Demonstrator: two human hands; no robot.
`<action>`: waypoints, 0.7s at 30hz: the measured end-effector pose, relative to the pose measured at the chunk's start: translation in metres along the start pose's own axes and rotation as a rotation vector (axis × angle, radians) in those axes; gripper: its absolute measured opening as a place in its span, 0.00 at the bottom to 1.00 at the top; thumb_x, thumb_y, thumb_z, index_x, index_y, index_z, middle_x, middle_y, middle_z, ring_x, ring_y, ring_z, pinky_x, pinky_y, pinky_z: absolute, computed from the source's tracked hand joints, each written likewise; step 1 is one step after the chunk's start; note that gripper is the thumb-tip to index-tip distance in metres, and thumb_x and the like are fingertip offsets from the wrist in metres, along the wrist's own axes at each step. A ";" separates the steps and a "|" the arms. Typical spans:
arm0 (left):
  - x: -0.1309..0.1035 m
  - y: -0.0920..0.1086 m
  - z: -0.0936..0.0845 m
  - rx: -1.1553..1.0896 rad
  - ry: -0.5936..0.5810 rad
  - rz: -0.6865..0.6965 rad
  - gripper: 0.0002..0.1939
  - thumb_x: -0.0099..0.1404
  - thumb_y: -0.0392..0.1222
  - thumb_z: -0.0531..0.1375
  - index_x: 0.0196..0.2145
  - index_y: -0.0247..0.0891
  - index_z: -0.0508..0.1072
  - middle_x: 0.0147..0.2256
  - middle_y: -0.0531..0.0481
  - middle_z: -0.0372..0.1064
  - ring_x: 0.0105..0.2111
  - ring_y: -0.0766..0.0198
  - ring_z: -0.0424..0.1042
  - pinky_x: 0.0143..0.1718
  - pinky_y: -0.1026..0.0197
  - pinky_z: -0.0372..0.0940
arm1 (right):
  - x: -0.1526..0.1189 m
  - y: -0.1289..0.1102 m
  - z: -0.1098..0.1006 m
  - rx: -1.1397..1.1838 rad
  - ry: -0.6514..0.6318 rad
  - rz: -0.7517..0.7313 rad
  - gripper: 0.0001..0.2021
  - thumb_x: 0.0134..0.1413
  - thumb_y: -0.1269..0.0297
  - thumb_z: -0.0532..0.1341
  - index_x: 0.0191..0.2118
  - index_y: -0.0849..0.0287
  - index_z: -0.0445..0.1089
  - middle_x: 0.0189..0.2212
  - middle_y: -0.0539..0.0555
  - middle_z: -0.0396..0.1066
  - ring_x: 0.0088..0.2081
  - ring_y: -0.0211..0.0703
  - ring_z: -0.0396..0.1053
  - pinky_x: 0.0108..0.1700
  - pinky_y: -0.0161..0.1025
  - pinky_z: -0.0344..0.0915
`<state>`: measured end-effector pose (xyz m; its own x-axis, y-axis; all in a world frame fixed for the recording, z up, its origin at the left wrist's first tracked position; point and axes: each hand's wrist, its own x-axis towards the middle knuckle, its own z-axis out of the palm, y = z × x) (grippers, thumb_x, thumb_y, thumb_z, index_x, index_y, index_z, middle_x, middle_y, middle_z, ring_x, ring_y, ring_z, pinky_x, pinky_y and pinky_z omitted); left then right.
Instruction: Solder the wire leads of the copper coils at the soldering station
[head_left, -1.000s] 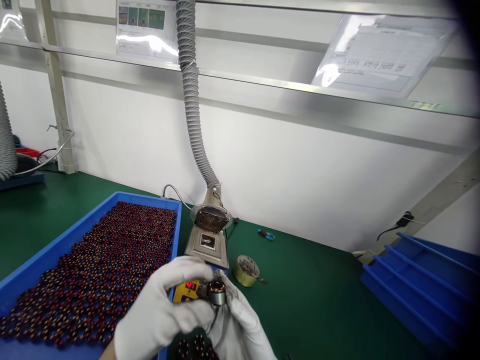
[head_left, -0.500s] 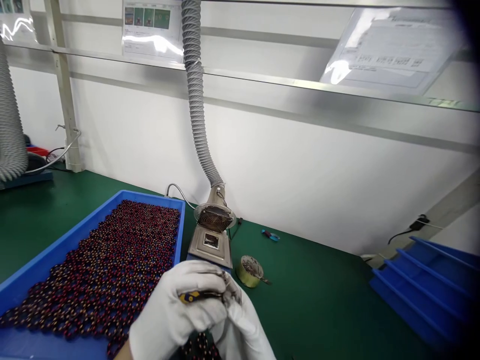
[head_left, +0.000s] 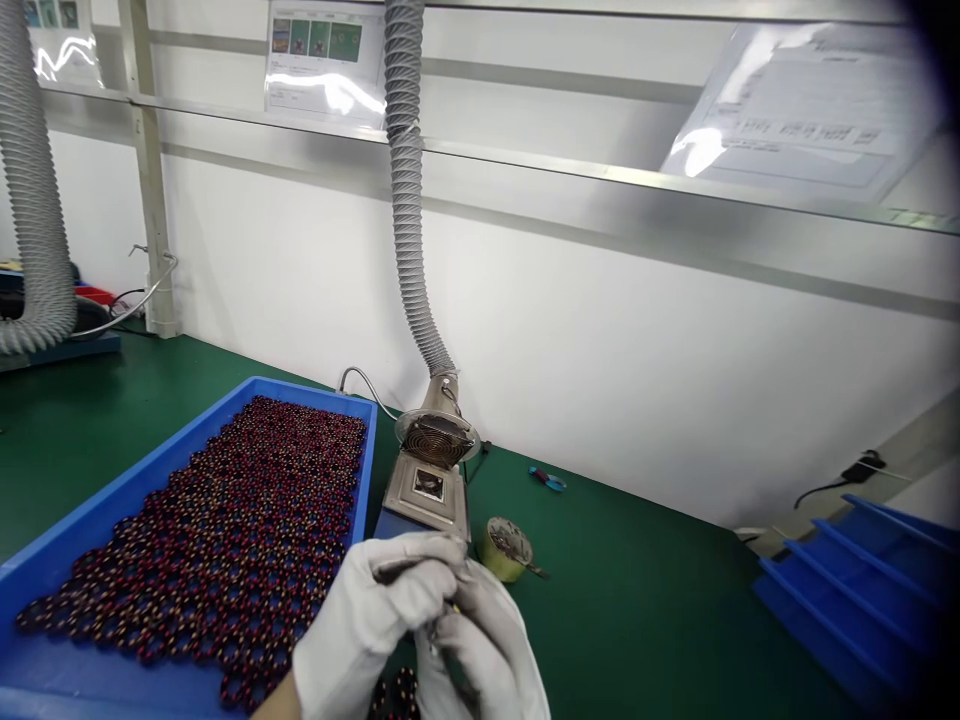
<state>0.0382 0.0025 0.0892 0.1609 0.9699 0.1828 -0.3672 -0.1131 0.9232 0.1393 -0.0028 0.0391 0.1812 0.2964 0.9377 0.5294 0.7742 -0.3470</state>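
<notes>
Both hands wear white gloves and meet low in the middle of the view. My left hand [head_left: 379, 610] is closed, its fingertips pinched against those of my right hand [head_left: 491, 640]. The right fingers are curled shut as well, with grey smudges on the glove. A sliver of something yellow and dark shows between them; the fingers hide the rest. Several small black ring-shaped pieces [head_left: 405, 690] with gold and red marks lie just below the hands. To the left, a blue tray [head_left: 142, 690] bears rows of similar rings [head_left: 255, 520].
Behind my hands stands a metal heating unit [head_left: 427, 490] under a grey flexible duct [head_left: 409, 200]. A round tin [head_left: 506, 550] with dark residue sits to its right. Farther back lie small blue-handled cutters [head_left: 547, 479]. Blue stacked trays [head_left: 855, 590] stand at the right.
The view has shifted slightly, so the bench things appear farther right. My left fingers have closed further, and the yellow and black thing seen in them earlier is now mostly hidden.
</notes>
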 end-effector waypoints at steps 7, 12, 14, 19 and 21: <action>0.002 -0.001 -0.005 -0.286 0.351 0.158 0.11 0.46 0.46 0.67 0.29 0.38 0.78 0.32 0.48 0.76 0.35 0.61 0.73 0.41 0.64 0.66 | 0.001 0.002 -0.004 0.004 0.125 0.094 0.13 0.43 0.81 0.62 0.34 0.57 0.66 0.41 0.56 0.68 0.39 0.45 0.70 0.34 0.39 0.71; 0.000 0.007 -0.002 -0.039 0.164 -0.081 0.07 0.41 0.35 0.66 0.23 0.33 0.77 0.25 0.46 0.74 0.26 0.63 0.71 0.30 0.65 0.66 | 0.000 -0.003 -0.001 0.023 0.106 0.094 0.11 0.45 0.79 0.61 0.33 0.56 0.66 0.39 0.55 0.69 0.41 0.46 0.69 0.40 0.44 0.69; 0.000 0.001 -0.001 -0.042 0.288 0.006 0.03 0.42 0.35 0.65 0.20 0.34 0.76 0.22 0.48 0.73 0.23 0.65 0.69 0.27 0.66 0.65 | -0.001 -0.004 0.001 0.031 0.115 0.117 0.10 0.46 0.78 0.61 0.34 0.56 0.67 0.39 0.55 0.69 0.41 0.45 0.69 0.38 0.42 0.70; -0.002 -0.001 -0.012 -0.091 0.344 0.168 0.06 0.46 0.37 0.64 0.26 0.38 0.77 0.28 0.49 0.74 0.32 0.61 0.71 0.34 0.65 0.66 | -0.003 -0.002 0.002 0.037 0.134 0.172 0.11 0.42 0.76 0.65 0.31 0.56 0.65 0.40 0.56 0.70 0.37 0.45 0.71 0.31 0.37 0.70; -0.001 0.005 -0.013 -0.065 0.219 0.104 0.11 0.45 0.35 0.65 0.30 0.37 0.77 0.31 0.48 0.75 0.34 0.61 0.71 0.34 0.66 0.66 | -0.002 0.000 0.001 0.037 0.127 0.161 0.10 0.44 0.74 0.65 0.32 0.56 0.65 0.39 0.57 0.70 0.38 0.46 0.71 0.31 0.38 0.70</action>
<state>0.0245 0.0034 0.0889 -0.0804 0.9781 0.1921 -0.4303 -0.2079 0.8784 0.1378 -0.0028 0.0369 0.3653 0.3467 0.8640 0.4547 0.7434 -0.4905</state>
